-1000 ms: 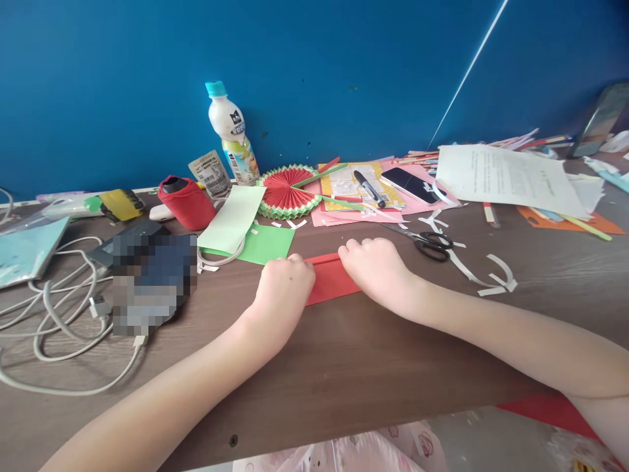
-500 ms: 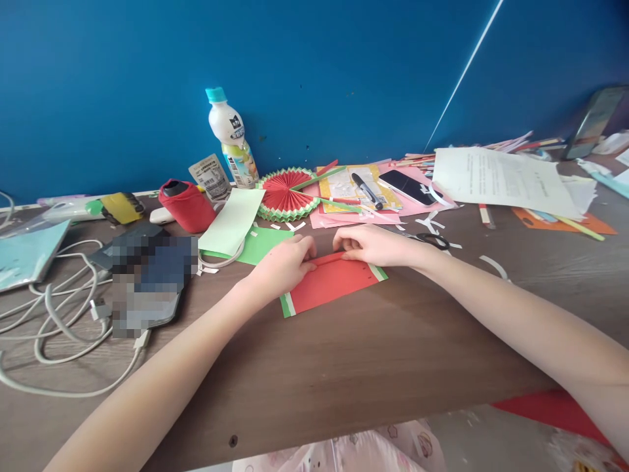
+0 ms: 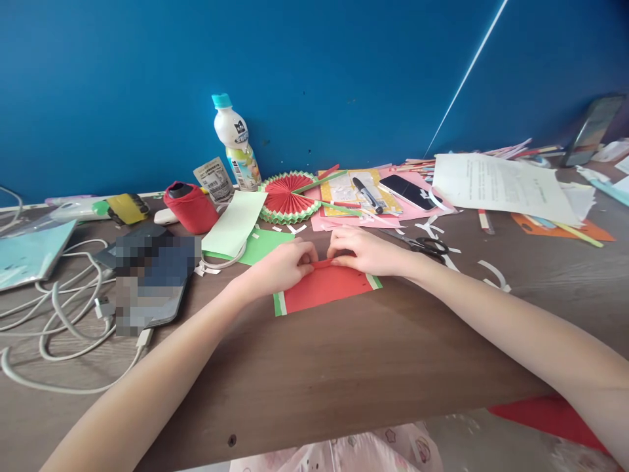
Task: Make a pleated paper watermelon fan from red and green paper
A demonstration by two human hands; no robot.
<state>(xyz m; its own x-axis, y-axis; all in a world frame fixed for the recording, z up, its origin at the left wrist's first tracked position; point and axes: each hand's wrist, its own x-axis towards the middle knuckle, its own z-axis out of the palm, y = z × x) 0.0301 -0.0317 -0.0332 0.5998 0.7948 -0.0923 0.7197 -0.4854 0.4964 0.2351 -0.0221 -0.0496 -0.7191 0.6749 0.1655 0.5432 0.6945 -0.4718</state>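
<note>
A red sheet [image 3: 324, 287] with white and green strips at both short ends lies on the brown table. Its far edge is folded up in a narrow band. My left hand [image 3: 287, 265] pinches that band near its left part, thumb on the near side. Close beside it, my right hand [image 3: 361, 252] pinches the same band with curled fingers. The fingertips of the two hands are a small gap apart. Behind them lies a round pleated red fan [image 3: 289, 196] with a green and white rim.
Green paper [image 3: 268, 244] and scissors [image 3: 430, 245] flank the hands. Farther back are a bottle [image 3: 236, 144], a marker [image 3: 367, 195], a phone [image 3: 405, 191] and a printed sheet [image 3: 501, 187]. White cables [image 3: 54, 308] curl at the left, with paper scraps at the right.
The red sheet's folded far edge has come slightly nearer to me, and both hands have moved with it. My right hand has shifted a little left, closer to my left hand.
</note>
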